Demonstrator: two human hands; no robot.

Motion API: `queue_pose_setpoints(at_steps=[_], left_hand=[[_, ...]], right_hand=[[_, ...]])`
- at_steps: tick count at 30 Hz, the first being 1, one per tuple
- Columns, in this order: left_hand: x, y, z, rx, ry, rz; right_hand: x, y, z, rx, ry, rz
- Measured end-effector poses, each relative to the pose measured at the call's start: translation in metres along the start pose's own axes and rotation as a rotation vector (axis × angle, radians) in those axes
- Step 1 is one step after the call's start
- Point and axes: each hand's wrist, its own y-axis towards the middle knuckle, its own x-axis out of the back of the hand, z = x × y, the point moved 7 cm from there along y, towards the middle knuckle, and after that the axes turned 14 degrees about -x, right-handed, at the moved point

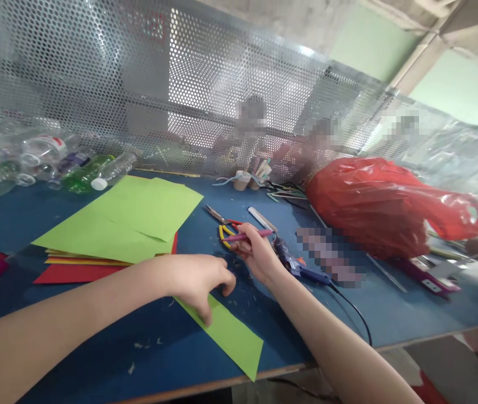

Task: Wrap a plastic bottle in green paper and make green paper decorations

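My right hand (pixel 255 251) pinches a pink pen (pixel 259 233), held above the blue table beside yellow-and-red-handled scissors (pixel 223 231). Below and to the left, my left hand (pixel 205 280) hovers at or rests on a narrow green paper strip (pixel 239 336); thumb and fingers are apart, curled downward, and gripping nothing that I can see. Part of the strip is hidden under that hand. Behind my left wrist lies a stack of coloured paper, with large green sheets (pixel 133 210) on top and a red sheet (pixel 76 274) at the bottom.
A blue glue gun (pixel 306 272) with a black cord lies right of my right hand. A red plastic bag (pixel 373 202) sits farther right. Plastic bottles (pixel 89 175) line the back left, and cups of sticks (pixel 242 179) stand against the perforated metal screen (pixel 205 106).
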Motion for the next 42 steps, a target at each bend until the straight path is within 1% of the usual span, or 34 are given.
queue_pose_setpoints(at_steps=[2, 6, 10, 11, 16, 20, 22, 23, 25, 26, 28, 30, 31, 32, 33, 35, 37, 39, 42], left_hand=[[-0.004, 0.0, -0.001, -0.013, 0.007, -0.019], [-0.01, -0.01, 0.001, 0.006, -0.04, -0.062], [-0.009, -0.018, -0.002, 0.019, -0.071, -0.17], [-0.01, -0.019, -0.003, 0.026, -0.08, -0.179], [-0.018, -0.02, -0.002, 0.048, -0.141, -0.129], [-0.014, -0.022, 0.004, 0.053, -0.147, -0.162], [-0.008, -0.025, 0.008, 0.08, -0.237, -0.197], [-0.005, -0.028, 0.011, 0.094, -0.319, -0.222], [0.005, -0.033, 0.015, 0.112, -0.558, -0.324], [0.01, -0.035, 0.018, 0.125, -0.701, -0.411], [0.015, -0.041, 0.026, 0.187, -0.964, -0.629], [0.009, -0.046, 0.035, 0.306, -1.12, -0.841], [0.001, -0.048, 0.038, 0.375, -1.148, -0.915], [-0.008, -0.048, 0.041, 0.436, -1.162, -0.956], [-0.018, -0.046, 0.041, 0.465, -1.172, -0.978], [-0.035, -0.043, 0.042, 0.503, -1.15, -1.011], [-0.042, -0.041, 0.041, 0.495, -1.052, -0.997], [-0.036, -0.042, 0.038, 0.466, -0.807, -0.92], [-0.017, -0.047, 0.028, 0.435, -0.271, -0.788]], right_hand=[[0.0, 0.0, 0.001, 0.01, -0.001, 0.006], [-0.001, 0.0, 0.001, 0.024, -0.001, 0.025], [-0.004, -0.002, 0.002, 0.032, -0.006, 0.055], [-0.005, -0.002, 0.002, 0.035, -0.007, 0.06], [-0.005, -0.003, 0.003, 0.035, 0.005, 0.068], [-0.002, -0.003, 0.006, 0.046, 0.035, 0.073], [0.0, -0.003, 0.009, 0.06, 0.06, 0.074], [0.001, -0.003, 0.011, 0.073, 0.075, 0.068], [0.003, -0.003, 0.014, 0.076, 0.086, 0.047], [0.003, -0.003, 0.014, 0.06, 0.08, 0.033], [0.002, -0.004, 0.011, -0.004, 0.041, 0.027], [-0.005, -0.006, 0.007, -0.057, -0.018, 0.085], [-0.008, -0.007, 0.005, -0.068, -0.048, 0.127], [-0.012, -0.008, 0.003, -0.074, -0.081, 0.17], [-0.015, -0.009, 0.0, -0.07, -0.114, 0.205], [-0.019, -0.008, -0.004, -0.053, -0.177, 0.235], [-0.02, -0.006, -0.008, -0.011, -0.259, 0.237], [-0.021, -0.004, -0.008, 0.072, -0.37, 0.236], [-0.026, -0.007, -0.004, 0.218, -0.576, 0.27]])
